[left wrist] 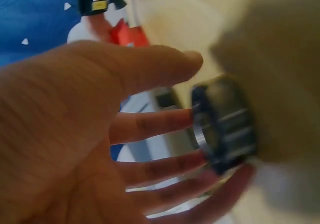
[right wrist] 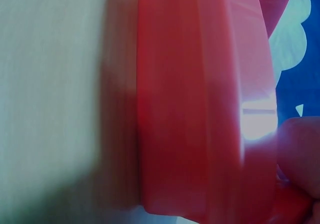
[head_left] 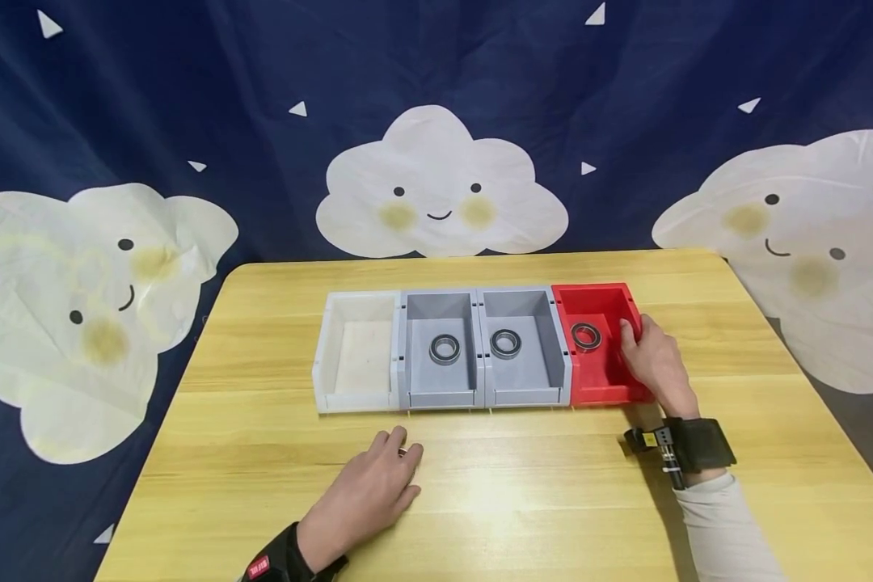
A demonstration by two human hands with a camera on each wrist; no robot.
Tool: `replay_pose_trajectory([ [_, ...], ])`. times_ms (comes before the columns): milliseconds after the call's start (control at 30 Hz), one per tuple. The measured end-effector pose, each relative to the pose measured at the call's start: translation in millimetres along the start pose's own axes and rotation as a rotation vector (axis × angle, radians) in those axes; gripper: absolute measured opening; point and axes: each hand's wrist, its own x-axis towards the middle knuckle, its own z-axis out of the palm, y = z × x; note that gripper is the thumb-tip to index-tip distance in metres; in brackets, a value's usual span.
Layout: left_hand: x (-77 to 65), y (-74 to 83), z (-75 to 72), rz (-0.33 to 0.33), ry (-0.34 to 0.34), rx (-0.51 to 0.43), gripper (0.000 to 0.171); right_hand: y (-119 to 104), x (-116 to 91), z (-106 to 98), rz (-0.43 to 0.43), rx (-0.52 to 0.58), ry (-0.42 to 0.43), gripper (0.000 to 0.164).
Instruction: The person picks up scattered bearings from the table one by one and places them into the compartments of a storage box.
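My left hand is low over the table in front of the bins. Its fingers reach round a ball bearing, a thick ring with a dark face; in the left wrist view the thumb stands apart from it. From above, the fingers mostly hide this bearing. My right hand grips the right wall of the red bin, thumb over the rim on the inner side. Inside that bin, by its left wall, lies another bearing.
Left of the red bin, joined in one row, stand a grey bin with a bearing, a second grey bin with a bearing, and a white bin. Behind the wooden table hangs a blue cloud-print curtain.
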Motion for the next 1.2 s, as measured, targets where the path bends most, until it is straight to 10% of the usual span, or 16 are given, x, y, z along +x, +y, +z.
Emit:
replay_pose_trajectory([
  [867, -4.0, -4.4, 17.5, 0.031, 0.158, -0.004, 0.015, 2, -1, 1, -0.043, -0.001, 0.043, 0.038],
  [1200, 3.6, -11.0, 2.4, 0.035, 0.174, -0.009, 0.023, 1, -1, 0, -0.021, 0.003, 0.019, 0.039],
])
